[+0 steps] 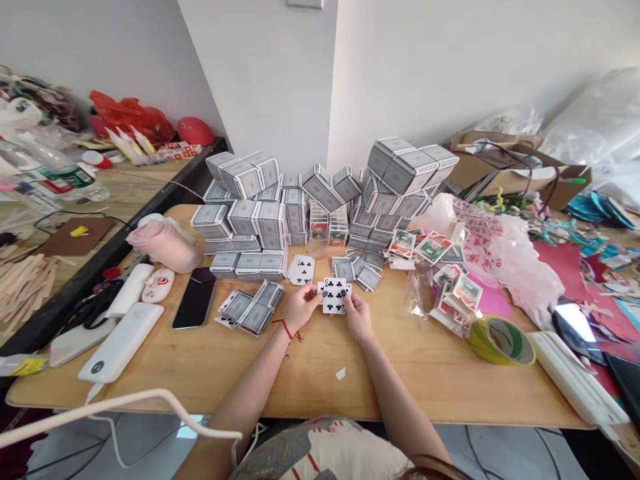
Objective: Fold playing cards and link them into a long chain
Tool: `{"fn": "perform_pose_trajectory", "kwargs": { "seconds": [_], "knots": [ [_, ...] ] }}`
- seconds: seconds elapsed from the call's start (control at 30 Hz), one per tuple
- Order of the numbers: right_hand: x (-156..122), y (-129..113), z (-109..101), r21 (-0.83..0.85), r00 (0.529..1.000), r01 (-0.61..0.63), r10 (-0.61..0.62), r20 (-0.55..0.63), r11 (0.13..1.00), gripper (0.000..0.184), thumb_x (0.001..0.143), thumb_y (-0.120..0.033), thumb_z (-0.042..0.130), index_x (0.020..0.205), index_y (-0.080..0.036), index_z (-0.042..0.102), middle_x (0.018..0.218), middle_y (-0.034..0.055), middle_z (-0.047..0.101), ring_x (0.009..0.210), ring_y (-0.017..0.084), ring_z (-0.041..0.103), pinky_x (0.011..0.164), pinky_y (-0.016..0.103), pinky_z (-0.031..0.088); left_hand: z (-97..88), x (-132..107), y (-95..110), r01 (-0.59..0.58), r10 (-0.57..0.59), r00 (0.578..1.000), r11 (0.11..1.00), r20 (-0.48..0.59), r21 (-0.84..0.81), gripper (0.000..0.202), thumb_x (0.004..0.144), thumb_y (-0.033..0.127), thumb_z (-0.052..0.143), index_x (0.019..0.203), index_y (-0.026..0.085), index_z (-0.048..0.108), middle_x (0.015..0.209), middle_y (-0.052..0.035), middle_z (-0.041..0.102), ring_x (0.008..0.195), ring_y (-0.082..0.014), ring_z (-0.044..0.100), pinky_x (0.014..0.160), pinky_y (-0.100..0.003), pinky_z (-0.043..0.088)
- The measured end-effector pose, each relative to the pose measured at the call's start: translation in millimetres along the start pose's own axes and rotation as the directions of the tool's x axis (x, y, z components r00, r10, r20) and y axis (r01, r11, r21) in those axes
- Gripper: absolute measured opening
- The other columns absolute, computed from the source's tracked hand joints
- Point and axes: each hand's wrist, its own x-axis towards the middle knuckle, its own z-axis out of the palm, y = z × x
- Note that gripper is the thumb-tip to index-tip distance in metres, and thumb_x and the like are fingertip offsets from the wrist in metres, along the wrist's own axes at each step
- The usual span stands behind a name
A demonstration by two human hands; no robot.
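Held cards (pixel 334 305): between both hands, above the near middle of the table, faces toward the wearer; front one is a six of clubs, a 7 shows at the corner of one behind.
Left hand (pixel 301 305): fingers pinching left edge of held cards, thumb on the face; red string bracelet (pixel 285 329) at wrist.
Right hand (pixel 359 317): fingers gripping right edge of same cards, thumb on the face.
Face-up cards (pixel 301 270): clubs, flat on table, just beyond left hand.
Loose face-down cards (pixel 369 277): scattered, overlapping, just beyond held cards.
Card pile (pixel 262 308): left of left hand, mostly backs up.
Left card stacks (pixel 271 223): grey-backed bundles, piled high behind the pile.
Right card stacks (pixel 397 165): same backs, top bundles tilted.
Card boxes (pixel 468 291): red, green and white, heaped right of the hands.
Tape roll (pixel 502 341): yellow, near the boxes.
Plastic bag (pixel 520 250): crumpled, red print, behind tape.
Phone (pixel 194 298): dark screen, left of card pile.
Power bank (pixel 121 341): white, cable attached, near left table edge.
Paper scrap (pixel 341 374): on table (pixel 320 393), between forearms.
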Motion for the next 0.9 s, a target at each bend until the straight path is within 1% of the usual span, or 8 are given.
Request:
{"fn": "perform_pose_trajectory", "kwargs": {
  "seconds": [0.07, 0.2, 0.27, 0.43, 0.57, 0.67, 0.8, 0.9],
  "knots": [
    [0, -1, 1, 0.009, 1.000, -0.002, 0.002, 0.006, 1.000, 0.040, 0.071, -0.055, 0.052, 0.079, -0.016, 0.056, 0.069, 0.0050, 0.065, 0.055, 0.019, 0.061, 0.046, 0.029, 0.048, -0.4, 0, 1, -0.002, 0.002, 1.000, 1.000, 0.004, 0.007, 0.019, 0.074, 0.033, 0.054, 0.073, 0.014, 0.057, 0.066, -0.0002, 0.057, 0.061, -0.0105, 0.051, 0.058, -0.020, 0.040],
    [-1, -5, 3, 0.042, 0.999, 0.029, -0.030, 0.016, 0.999, 0.042, 0.070, -0.053, 0.055, 0.094, -0.018, 0.054, 0.083, 0.0056, 0.066, 0.062, 0.019, 0.062, 0.046, 0.027, 0.050, -0.8, -1, 1, -0.005, 0.005, 1.000, 1.000, 0.007, 0.019, 0.019, 0.074, 0.033, 0.053, 0.071, 0.014, 0.057, 0.063, 0.0002, 0.056, 0.059, -0.0104, 0.050, 0.056, -0.020, 0.039],
    [-2, -8, 3, 0.048, 0.999, 0.039, -0.040, 0.028, 0.998, 0.042, 0.070, -0.051, 0.056, 0.096, -0.019, 0.053, 0.086, 0.0056, 0.066, 0.064, 0.019, 0.062, 0.047, 0.027, 0.050, -0.7, -1, 1, -0.009, 0.009, 1.000, 1.000, 0.009, 0.024, 0.019, 0.074, 0.033, 0.053, 0.071, 0.014, 0.057, 0.063, 0.0002, 0.056, 0.059, -0.0103, 0.050, 0.056, -0.020, 0.039],
    [-5, -11, 2, 0.005, 0.998, 0.026, -0.026, 0.055, 1.000, 0.036, 0.072, -0.051, 0.055, 0.086, -0.018, 0.055, 0.080, 0.0061, 0.067, 0.066, 0.021, 0.063, 0.048, 0.030, 0.051, 0.2, -1, 0, -0.002, 0.002, 1.000, 1.000, 0.002, 0.024, 0.017, 0.074, 0.031, 0.053, 0.070, 0.015, 0.057, 0.063, 0.0006, 0.055, 0.059, -0.0102, 0.049, 0.056, -0.020, 0.039],
    [-5, -10, 2, -0.015, 0.998, 0.034, -0.033, 0.048, 0.999, 0.036, 0.072, -0.051, 0.055, 0.086, -0.018, 0.055, 0.078, 0.0057, 0.067, 0.065, 0.021, 0.063, 0.048, 0.030, 0.051, 0.1, -1, 1, 0.013, -0.013, 1.000, 1.000, 0.013, -0.015, 0.018, 0.073, 0.033, 0.054, 0.071, 0.015, 0.058, 0.064, 0.0001, 0.056, 0.060, -0.0110, 0.050, 0.057, -0.021, 0.039],
    [-4, -8, 2, -0.021, 0.999, 0.040, -0.039, 0.034, 0.999, 0.035, 0.072, -0.051, 0.055, 0.084, -0.018, 0.054, 0.079, 0.0056, 0.067, 0.063, 0.021, 0.063, 0.048, 0.031, 0.051, -2.4, -1, 2, 0.032, -0.031, 0.999, 0.997, 0.006, -0.064, 0.024, 0.076, 0.036, 0.050, 0.070, 0.015, 0.058, 0.065, -0.0009, 0.057, 0.061, -0.0123, 0.049, 0.058, -0.023, 0.038],
    [-4, -7, 1, -0.014, 0.998, 0.046, -0.045, 0.041, 0.999, 0.034, 0.072, -0.050, 0.054, 0.084, -0.018, 0.053, 0.077, 0.0055, 0.067, 0.062, 0.020, 0.063, 0.048, 0.030, 0.051, -8.7, -1, 3, 0.040, -0.028, 0.996, 0.988, 0.083, -0.146, 0.031, 0.079, 0.039, 0.044, 0.064, 0.015, 0.057, 0.063, -0.0014, 0.056, 0.062, -0.0137, 0.048, 0.060, -0.024, 0.038],
    [-4, -7, 0, 0.003, 0.998, 0.047, -0.047, 0.051, 0.999, 0.033, 0.073, -0.049, 0.055, 0.084, -0.018, 0.053, 0.076, 0.0054, 0.066, 0.061, 0.020, 0.062, 0.049, 0.031, 0.051, -12.2, 0, 4, 0.045, -0.027, 0.991, 0.990, 0.134, -0.132, 0.031, 0.078, 0.039, 0.046, 0.063, 0.014, 0.056, 0.062, -0.0010, 0.055, 0.062, -0.0134, 0.047, 0.060, -0.024, 0.037]
  ]
}}
